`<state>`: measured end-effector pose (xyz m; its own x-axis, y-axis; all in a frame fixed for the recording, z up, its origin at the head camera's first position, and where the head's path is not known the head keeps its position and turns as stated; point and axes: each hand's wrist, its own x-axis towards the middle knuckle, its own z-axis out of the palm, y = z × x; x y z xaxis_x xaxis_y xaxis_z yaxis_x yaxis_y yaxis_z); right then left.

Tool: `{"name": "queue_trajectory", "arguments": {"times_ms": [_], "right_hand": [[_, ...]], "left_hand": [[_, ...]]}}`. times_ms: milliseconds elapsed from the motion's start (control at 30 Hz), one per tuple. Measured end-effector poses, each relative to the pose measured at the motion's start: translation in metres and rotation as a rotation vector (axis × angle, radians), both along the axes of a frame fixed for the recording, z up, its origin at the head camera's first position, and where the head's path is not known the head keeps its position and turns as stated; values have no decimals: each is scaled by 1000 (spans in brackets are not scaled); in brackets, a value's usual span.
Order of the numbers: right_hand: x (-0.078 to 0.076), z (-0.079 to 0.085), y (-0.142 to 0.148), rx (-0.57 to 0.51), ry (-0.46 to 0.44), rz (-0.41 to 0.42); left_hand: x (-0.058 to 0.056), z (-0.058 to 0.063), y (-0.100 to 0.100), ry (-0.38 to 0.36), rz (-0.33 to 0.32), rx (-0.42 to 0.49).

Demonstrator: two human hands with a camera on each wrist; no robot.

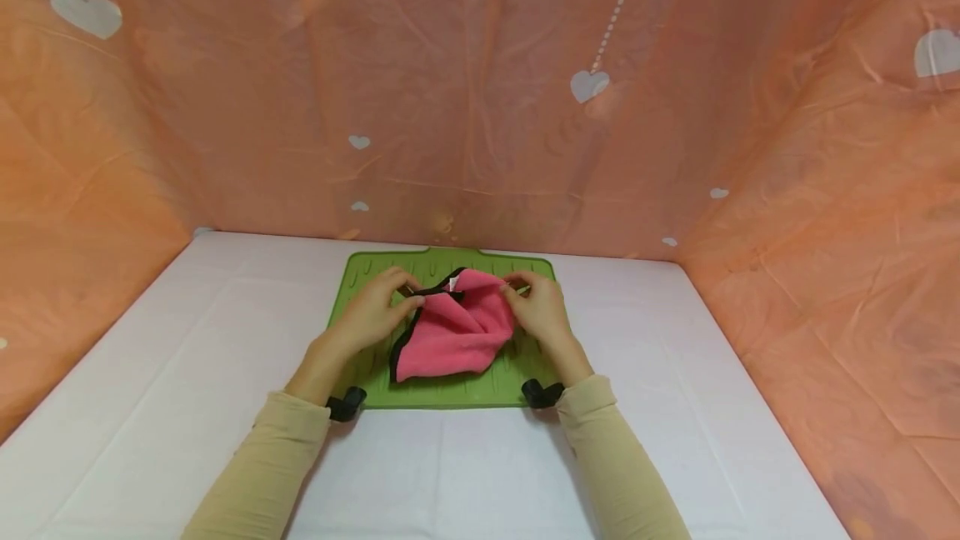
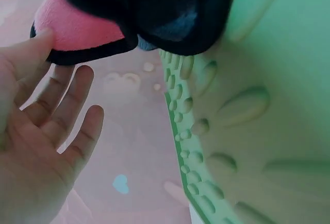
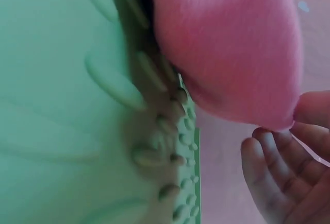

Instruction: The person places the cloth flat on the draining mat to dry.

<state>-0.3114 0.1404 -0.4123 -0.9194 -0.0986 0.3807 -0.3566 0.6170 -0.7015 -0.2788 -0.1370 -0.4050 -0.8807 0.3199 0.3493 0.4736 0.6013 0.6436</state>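
Note:
A pink cloth [image 1: 457,344] with black edging is held up over a green ridged mat [image 1: 450,394], folded and sagging between both hands. My left hand [image 1: 378,307] pinches its black-edged corner between thumb and forefinger; in the left wrist view the other fingers of that hand [image 2: 46,116] are spread below the cloth [image 2: 85,28]. On the other side my right hand [image 1: 540,307] pinches a pink fold, seen close in the right wrist view, where the thumb and fingertips meet the cloth's tip [image 3: 232,54]. Near its upper edge a small white tag [image 1: 453,282] shows.
The mat lies on a table with a white cover [image 1: 442,473]. Orange curtains [image 1: 465,107] with white hearts stand behind and on both sides. Black wrist-camera mounts [image 1: 347,404] show at both wrists, above the mat's near edge.

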Motion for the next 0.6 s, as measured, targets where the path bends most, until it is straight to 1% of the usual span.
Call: {"name": "queue_trajectory", "arguments": {"times_ms": [67,167,300,433,533,600], "right_hand": [[-1,2,4,-8,-5,-35],[-2,4,11,-6,-41,-66],[-5,4,20,39,-116,-77],[-6,4,27,96,-202,-49],[-6,2,30,141,-260,-10],[-6,0,31,176,-297,22]], "left_hand": [[-1,1,-4,-23,13,35],[-2,4,-11,-84,37,91],[-3,7,-22,-112,97,108],[-4,6,-33,-106,152,77],[-6,2,-39,-130,168,45],[-6,-1,-41,-163,170,18]]}}
